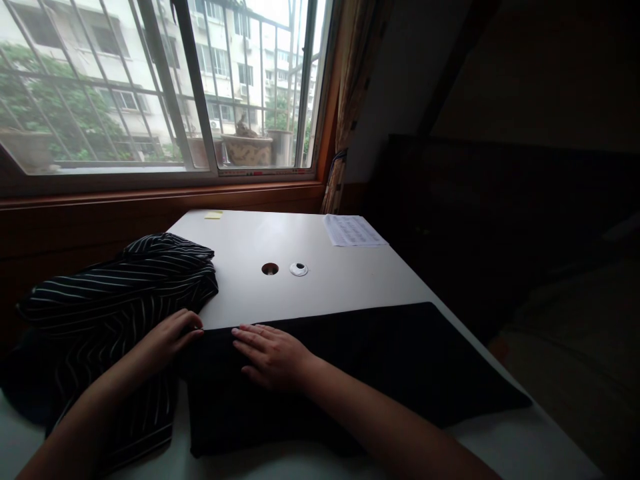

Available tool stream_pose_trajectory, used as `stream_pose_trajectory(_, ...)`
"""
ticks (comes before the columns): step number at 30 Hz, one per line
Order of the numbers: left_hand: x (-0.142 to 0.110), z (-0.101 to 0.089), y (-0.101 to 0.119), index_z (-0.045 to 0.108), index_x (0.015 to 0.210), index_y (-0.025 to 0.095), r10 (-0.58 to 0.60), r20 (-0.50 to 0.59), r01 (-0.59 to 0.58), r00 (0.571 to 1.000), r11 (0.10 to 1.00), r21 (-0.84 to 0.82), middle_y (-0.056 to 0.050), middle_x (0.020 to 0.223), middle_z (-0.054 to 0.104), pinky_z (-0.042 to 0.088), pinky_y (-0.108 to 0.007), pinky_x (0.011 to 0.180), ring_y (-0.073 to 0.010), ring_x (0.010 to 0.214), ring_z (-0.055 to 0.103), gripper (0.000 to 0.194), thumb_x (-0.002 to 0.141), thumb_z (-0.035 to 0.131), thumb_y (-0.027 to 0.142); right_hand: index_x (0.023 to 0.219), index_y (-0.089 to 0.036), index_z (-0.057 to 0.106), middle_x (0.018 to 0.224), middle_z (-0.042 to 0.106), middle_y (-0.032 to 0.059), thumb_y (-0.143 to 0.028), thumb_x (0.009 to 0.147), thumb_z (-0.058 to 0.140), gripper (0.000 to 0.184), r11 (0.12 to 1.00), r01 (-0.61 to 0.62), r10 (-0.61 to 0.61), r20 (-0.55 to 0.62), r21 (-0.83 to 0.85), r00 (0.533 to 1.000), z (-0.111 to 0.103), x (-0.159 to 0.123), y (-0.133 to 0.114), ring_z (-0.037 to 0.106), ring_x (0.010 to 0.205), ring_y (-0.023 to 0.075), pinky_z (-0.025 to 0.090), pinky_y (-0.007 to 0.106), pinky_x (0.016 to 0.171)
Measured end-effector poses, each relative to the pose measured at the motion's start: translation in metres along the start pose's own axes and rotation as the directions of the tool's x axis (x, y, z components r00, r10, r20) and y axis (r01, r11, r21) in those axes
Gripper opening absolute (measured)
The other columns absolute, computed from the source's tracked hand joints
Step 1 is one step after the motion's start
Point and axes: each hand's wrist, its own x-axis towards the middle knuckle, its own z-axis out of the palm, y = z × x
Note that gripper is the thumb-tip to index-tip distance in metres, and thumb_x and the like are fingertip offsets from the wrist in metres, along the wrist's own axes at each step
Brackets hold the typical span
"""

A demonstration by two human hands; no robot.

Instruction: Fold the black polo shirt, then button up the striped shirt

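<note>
Black trousers (pixel 380 353), as far as the dark cloth shows, lie flat across the near part of a white table (pixel 240 293). At their far left corner my left hand (pixel 175 337) is closed, thumb and fingers pinching the cloth edge. My right hand (pixel 273 357) rests flat on the trousers near the same edge, fingers stretched out and palm down. Left of the trousers, a black garment with white stripes (pixel 135 287) lies in a loose heap, partly behind my left forearm.
Beyond the trousers are a round cable hole (pixel 270 269) and a white round cover (pixel 299 269). Printed sheets (pixel 354 231) lie at the far right edge, a yellow sticky note (pixel 213 215) at the far left. A barred window (pixel 165 87) and a tied curtain (pixel 350 100) stand behind.
</note>
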Motion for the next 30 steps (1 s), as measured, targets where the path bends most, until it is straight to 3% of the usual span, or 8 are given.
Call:
stream_pose_trajectory(15,-0.002,0.004,-0.007,0.062,0.093,0.02,0.019,-0.015,-0.018,1.0,0.997,0.074,-0.005,0.092,0.062,0.05,-0.032,0.079,-0.0216,0.086,0.061,0.028,0.094,0.049,0.046,0.148,-0.011,0.041,0.158,0.034,0.0109,-0.041,0.103,0.039,0.054,1.0,0.028,-0.027,0.076,-0.01,0.997,0.0,0.0,-0.001,0.021,0.15,0.0201,0.02,0.038,0.123)
stream_pose_trajectory(26,-0.001,0.003,-0.002,0.065,0.095,0.021,-0.006,-0.033,0.008,0.999,0.998,0.06,-0.005,0.093,0.063,0.052,-0.032,0.08,-0.0218,0.087,0.063,0.033,0.093,0.049,0.05,0.153,-0.013,0.03,0.163,0.021,0.0082,-0.049,0.103,0.036,0.062,1.0,-0.023,0.023,0.158,-0.003,0.987,-0.016,-0.002,-0.011,0.009,0.152,0.0181,0.007,0.042,0.125)
stream_pose_trajectory(30,-0.002,0.002,-0.002,0.066,0.098,0.022,-0.013,-0.039,0.015,0.999,0.999,0.046,-0.005,0.097,0.064,0.052,-0.031,0.083,-0.0211,0.09,0.064,0.035,0.095,0.049,0.052,0.153,-0.014,0.029,0.163,0.022,0.0079,-0.048,0.104,0.036,0.061,0.999,0.045,-0.047,0.168,0.019,0.985,-0.022,-0.004,-0.026,0.01,0.152,0.0174,0.006,0.043,0.125)
